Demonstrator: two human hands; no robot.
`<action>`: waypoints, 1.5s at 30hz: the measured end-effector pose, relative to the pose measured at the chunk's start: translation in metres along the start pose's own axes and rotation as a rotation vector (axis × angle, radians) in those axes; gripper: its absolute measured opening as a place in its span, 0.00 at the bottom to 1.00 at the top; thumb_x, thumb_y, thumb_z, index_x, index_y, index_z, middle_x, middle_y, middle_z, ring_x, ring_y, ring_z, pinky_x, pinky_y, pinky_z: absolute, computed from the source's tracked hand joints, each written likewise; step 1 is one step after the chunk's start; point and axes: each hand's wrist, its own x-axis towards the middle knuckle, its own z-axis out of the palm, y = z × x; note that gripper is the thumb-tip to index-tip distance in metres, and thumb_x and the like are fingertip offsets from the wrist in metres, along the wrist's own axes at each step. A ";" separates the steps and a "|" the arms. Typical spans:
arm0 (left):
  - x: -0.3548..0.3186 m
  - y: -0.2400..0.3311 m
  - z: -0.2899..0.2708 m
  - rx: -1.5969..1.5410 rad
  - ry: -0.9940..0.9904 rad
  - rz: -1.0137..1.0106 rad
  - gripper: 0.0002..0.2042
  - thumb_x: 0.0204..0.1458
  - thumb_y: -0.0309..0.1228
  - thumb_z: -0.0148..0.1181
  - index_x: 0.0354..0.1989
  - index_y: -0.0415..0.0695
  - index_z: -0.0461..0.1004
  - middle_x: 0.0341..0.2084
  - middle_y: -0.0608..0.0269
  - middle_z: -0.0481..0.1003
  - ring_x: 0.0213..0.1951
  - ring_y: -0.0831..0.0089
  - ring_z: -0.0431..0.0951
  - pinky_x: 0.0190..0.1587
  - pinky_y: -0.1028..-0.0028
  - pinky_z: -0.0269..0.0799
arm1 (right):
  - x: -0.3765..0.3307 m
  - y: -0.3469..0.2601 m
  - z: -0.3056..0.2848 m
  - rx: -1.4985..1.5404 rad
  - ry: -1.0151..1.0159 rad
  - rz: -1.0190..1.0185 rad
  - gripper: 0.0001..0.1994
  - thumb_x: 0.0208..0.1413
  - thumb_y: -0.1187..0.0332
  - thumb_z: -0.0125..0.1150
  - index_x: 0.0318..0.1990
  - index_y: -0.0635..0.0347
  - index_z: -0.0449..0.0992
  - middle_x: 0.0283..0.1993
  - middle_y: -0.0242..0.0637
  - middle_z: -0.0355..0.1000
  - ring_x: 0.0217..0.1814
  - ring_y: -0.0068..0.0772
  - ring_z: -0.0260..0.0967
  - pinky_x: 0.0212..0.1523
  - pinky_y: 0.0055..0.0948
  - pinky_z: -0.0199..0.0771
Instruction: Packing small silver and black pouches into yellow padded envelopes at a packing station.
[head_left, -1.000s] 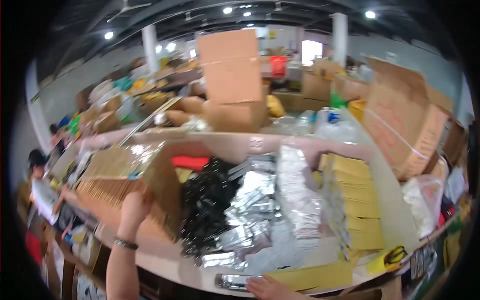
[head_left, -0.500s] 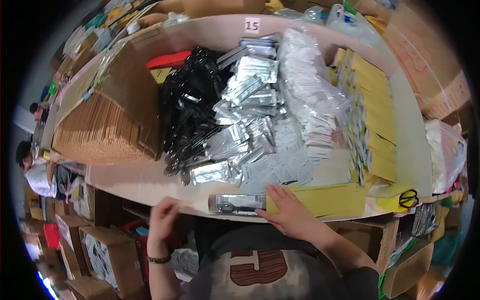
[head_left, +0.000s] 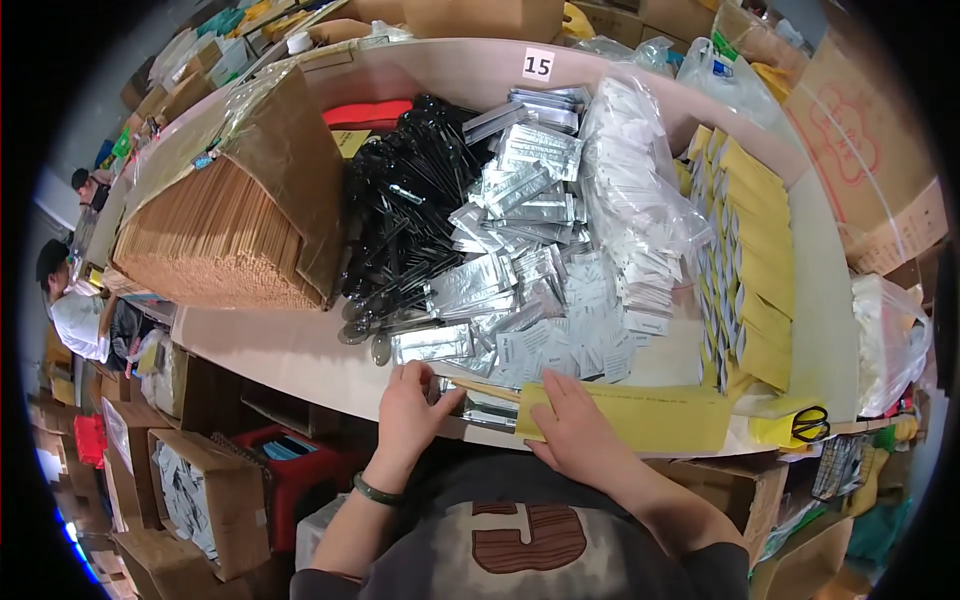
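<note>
The left hand [head_left: 412, 408] rested at the near edge of the pale worktable [head_left: 290, 350], its fingers curled onto a silver foil packet [head_left: 490, 408] that lay flat there, pinching its left end, apparently so it would not slide. The right hand [head_left: 578, 428] lay flat, fingers together, pressing down the left end of a long yellow paper envelope [head_left: 640, 418] just right of the packet; a thin wooden stick [head_left: 487, 390] slanted from the packet toward the envelope's mouth, which looked held open for filling.

Supplies sat in ranks within reach, probably so each kind could be taken in turn. Far left, an open cardboard box [head_left: 240, 215] lay on its side, exposing a dense stack of wooden sticks. Beside it lay a heap of black plastic spoons [head_left: 405, 215], then loose silver foil packets [head_left: 510, 215], then small white sachets [head_left: 625, 230] spilling from a clear bag. A row of yellow envelopes [head_left: 755, 260] stood on the right, with black-handled scissors [head_left: 810, 424] at the near right corner.
</note>
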 end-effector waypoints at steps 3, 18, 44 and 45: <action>-0.002 0.017 0.020 -0.204 -0.148 0.045 0.15 0.52 0.26 0.66 0.47 0.37 0.73 0.34 0.55 0.78 0.38 0.67 0.80 0.43 0.70 0.77 | -0.001 0.002 0.009 -0.093 0.028 -0.021 0.21 0.44 0.66 0.70 0.44 0.66 0.71 0.61 0.63 0.63 0.62 0.63 0.63 0.64 0.53 0.64; 0.010 0.026 -0.013 0.251 -0.173 0.478 0.18 0.35 0.33 0.72 0.32 0.44 0.70 0.23 0.56 0.71 0.30 0.52 0.75 0.31 0.58 0.70 | 0.001 0.077 -0.086 0.125 0.116 -0.011 0.06 0.45 0.64 0.71 0.28 0.51 0.80 0.31 0.33 0.65 0.35 0.40 0.66 0.35 0.38 0.68; 0.011 0.026 0.013 0.074 -0.320 0.357 0.29 0.42 0.34 0.69 0.55 0.41 0.67 0.40 0.47 0.74 0.43 0.48 0.77 0.43 0.57 0.74 | -0.011 0.027 -0.010 0.029 0.002 0.649 0.13 0.55 0.58 0.59 0.26 0.58 0.74 0.25 0.45 0.74 0.32 0.52 0.75 0.33 0.48 0.73; 0.004 0.020 0.005 0.145 -0.405 0.380 0.32 0.42 0.33 0.70 0.58 0.40 0.65 0.41 0.48 0.74 0.42 0.48 0.77 0.42 0.58 0.74 | -0.012 0.030 -0.010 0.082 -0.001 0.678 0.12 0.54 0.58 0.60 0.27 0.58 0.74 0.25 0.43 0.74 0.31 0.51 0.75 0.33 0.47 0.73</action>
